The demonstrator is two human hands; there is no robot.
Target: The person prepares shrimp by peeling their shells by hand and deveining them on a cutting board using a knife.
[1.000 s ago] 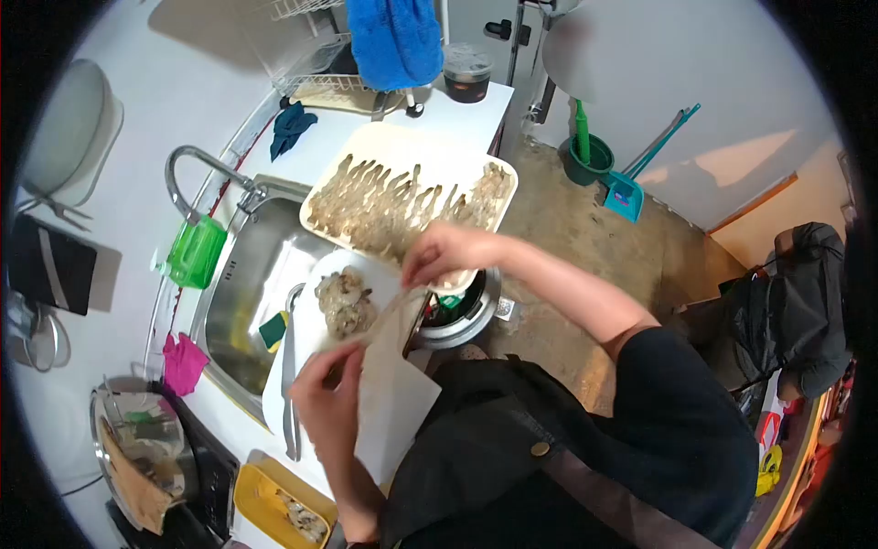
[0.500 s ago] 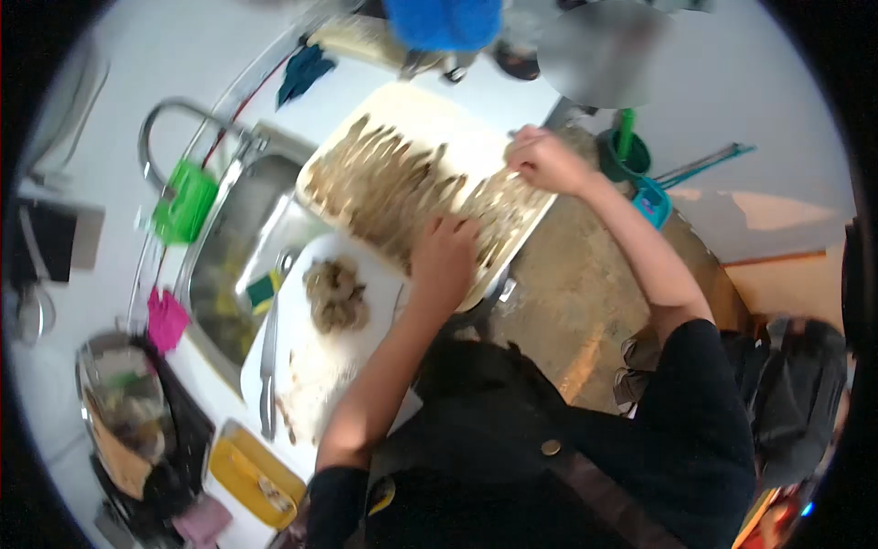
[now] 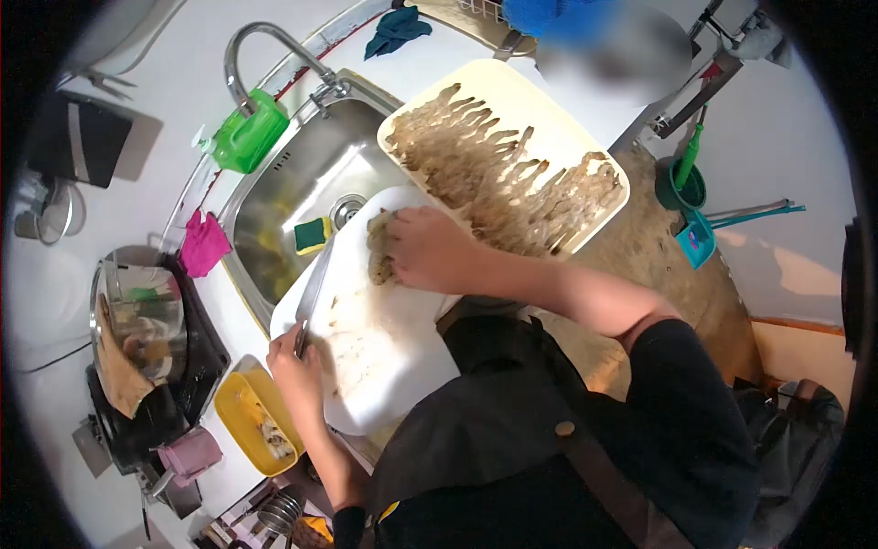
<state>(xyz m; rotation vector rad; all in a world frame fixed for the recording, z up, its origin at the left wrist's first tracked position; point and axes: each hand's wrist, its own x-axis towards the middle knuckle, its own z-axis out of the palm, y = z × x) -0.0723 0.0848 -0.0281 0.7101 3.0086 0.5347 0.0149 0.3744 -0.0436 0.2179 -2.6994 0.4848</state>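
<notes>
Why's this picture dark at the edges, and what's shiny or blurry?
Head view: dark curved edges, probably from a wide lens; head view: glare whitens part of the cutting board and shines on the sink; also head view: a round grey smudge blurs the top right.

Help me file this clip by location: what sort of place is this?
Most likely a kitchen, though whether home or commercial I can't tell: there is a metal sink with a sponge in it, a white cutting board, and a cream tray of what look like raw shrimp.
</notes>
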